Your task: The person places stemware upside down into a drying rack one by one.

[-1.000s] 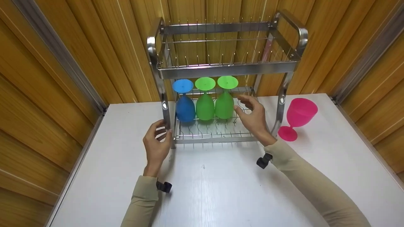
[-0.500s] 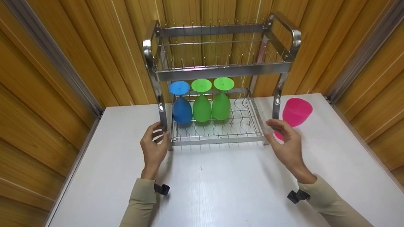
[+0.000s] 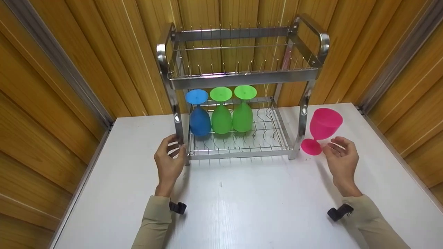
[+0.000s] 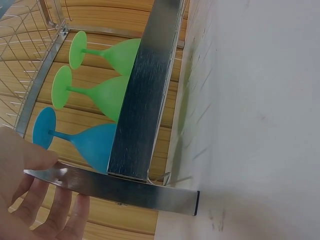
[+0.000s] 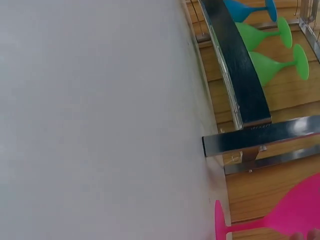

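Note:
A two-tier metal dish rack (image 3: 245, 76) stands on the table. My left hand (image 3: 169, 162) grips its front left leg (image 4: 95, 182), thumb on one side and fingers on the other. Upside down on the lower shelf, side by side, are a blue goblet (image 3: 200, 121) and two green goblets, one in the middle (image 3: 221, 119) and one at the right (image 3: 243, 117). Right of the rack, a pink goblet (image 3: 325, 123) stands upright. My right hand (image 3: 342, 162) is beside its foot, fingers loosely bent, holding nothing. Only fingertips (image 5: 312, 235) of it show in the right wrist view.
The rack's upper tier (image 3: 242, 74) has rows of thin upright wires. Wood-panelled walls (image 3: 62, 69) close in the white table (image 3: 249, 204) at the back and both sides. The lower shelf's wire floor (image 3: 268, 133) shows right of the goblets.
My right hand has moved from beside the right green goblet, out past the rack's right leg, to the pink goblet. The left hand stays on the rack leg. The view has shifted slightly.

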Motion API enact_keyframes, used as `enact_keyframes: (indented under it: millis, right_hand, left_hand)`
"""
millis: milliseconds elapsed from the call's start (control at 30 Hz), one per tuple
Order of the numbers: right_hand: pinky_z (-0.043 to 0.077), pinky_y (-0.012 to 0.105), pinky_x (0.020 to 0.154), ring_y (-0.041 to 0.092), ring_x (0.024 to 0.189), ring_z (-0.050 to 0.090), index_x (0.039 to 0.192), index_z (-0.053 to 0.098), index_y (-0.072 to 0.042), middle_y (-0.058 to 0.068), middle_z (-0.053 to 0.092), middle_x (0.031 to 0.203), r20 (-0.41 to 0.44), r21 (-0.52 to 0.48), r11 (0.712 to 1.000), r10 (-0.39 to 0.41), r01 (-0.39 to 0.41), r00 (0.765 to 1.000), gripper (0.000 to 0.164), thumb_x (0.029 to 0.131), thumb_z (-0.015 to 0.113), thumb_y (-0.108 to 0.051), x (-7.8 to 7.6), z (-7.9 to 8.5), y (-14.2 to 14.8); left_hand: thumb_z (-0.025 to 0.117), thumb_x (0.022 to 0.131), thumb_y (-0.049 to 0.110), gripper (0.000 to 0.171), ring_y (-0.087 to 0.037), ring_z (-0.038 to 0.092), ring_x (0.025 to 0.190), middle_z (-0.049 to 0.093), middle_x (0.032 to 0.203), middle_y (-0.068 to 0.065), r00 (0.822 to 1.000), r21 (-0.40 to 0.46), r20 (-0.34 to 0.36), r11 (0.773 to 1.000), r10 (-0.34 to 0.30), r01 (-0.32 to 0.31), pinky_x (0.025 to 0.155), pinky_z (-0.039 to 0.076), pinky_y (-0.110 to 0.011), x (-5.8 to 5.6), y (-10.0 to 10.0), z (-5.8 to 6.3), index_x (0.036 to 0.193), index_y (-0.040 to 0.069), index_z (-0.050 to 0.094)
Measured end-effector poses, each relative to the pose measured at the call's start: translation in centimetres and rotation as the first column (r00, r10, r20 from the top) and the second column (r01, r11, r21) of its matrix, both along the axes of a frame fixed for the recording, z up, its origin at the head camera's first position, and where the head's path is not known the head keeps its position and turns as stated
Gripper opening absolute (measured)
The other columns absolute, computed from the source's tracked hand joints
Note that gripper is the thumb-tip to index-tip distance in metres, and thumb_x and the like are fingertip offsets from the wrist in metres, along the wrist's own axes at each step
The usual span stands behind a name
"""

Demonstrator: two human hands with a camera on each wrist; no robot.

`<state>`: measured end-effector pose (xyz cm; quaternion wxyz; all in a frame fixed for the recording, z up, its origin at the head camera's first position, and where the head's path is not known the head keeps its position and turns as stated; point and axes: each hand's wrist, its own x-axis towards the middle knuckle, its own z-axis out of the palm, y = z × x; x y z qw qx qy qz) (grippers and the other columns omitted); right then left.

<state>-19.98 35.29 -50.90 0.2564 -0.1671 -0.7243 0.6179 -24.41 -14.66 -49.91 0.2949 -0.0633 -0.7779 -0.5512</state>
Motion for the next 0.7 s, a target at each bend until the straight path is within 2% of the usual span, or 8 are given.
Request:
enact_keyframes:
  millis: [167, 333, 500, 700]
  right_hand:
    - [0.054, 0.007, 0.096, 0.023, 0.134, 0.059, 0.151, 0.043, -0.012, -0.001, 0.054, 0.14, 0.123, -0.017, 1.0, 0.014, -0.012, 0.992, 0.062, 0.098, 0.076, -0.013, -1.8, -0.6, 0.6]
    - [0.052, 0.019, 0.111, 0.03, 0.144, 0.054, 0.157, 0.037, -0.011, 0.009, 0.05, 0.155, 0.227, 0.029, 0.998, 0.045, -0.053, 0.973, 0.066, 0.102, 0.072, -0.018, -3.1, -1.0, 0.5]
    - [0.05, 0.028, 0.118, 0.027, 0.14, 0.057, 0.151, 0.044, -0.007, 0.011, 0.055, 0.148, 0.266, 0.063, 0.996, 0.039, -0.057, 0.963, 0.057, 0.103, 0.07, -0.019, -4.2, -1.0, 0.5]
    - [0.053, 0.026, 0.115, 0.013, 0.123, 0.062, 0.147, 0.05, -0.005, 0.008, 0.062, 0.136, 0.302, 0.071, 0.996, 0.033, -0.056, 0.953, 0.05, 0.102, 0.068, -0.015, -5.3, -1.2, 0.5]
  left_hand:
    - [0.079, 0.092, -0.001, 0.041, -0.029, 0.076, 0.102, 0.074, 0.121, -0.014, 1.0, 0.004, 0.01, 1.0, 0.003, -0.003, 0.087, 0.068, -0.046, 0.1, 0.0, -0.1, 0.132, 0.001, 0.068]
    - [0.079, 0.092, -0.002, 0.04, -0.03, 0.077, 0.102, 0.074, 0.12, -0.015, 1.0, 0.009, 0.0, 1.0, 0.003, -0.003, 0.086, 0.068, -0.046, 0.1, 0.1, -0.2, 0.131, 0.001, 0.069]
    - [0.078, 0.092, -0.002, 0.04, -0.03, 0.077, 0.102, 0.074, 0.12, -0.014, 1.0, 0.007, -0.002, 1.0, 0.001, -0.001, 0.086, 0.068, -0.044, 0.0, 0.1, -0.1, 0.131, 0.002, 0.069]
    - [0.078, 0.093, -0.002, 0.04, -0.029, 0.076, 0.102, 0.074, 0.121, -0.014, 1.0, 0.007, -0.001, 1.0, -0.001, 0.001, 0.087, 0.068, -0.047, 0.0, -0.1, 0.0, 0.132, 0.002, 0.069]
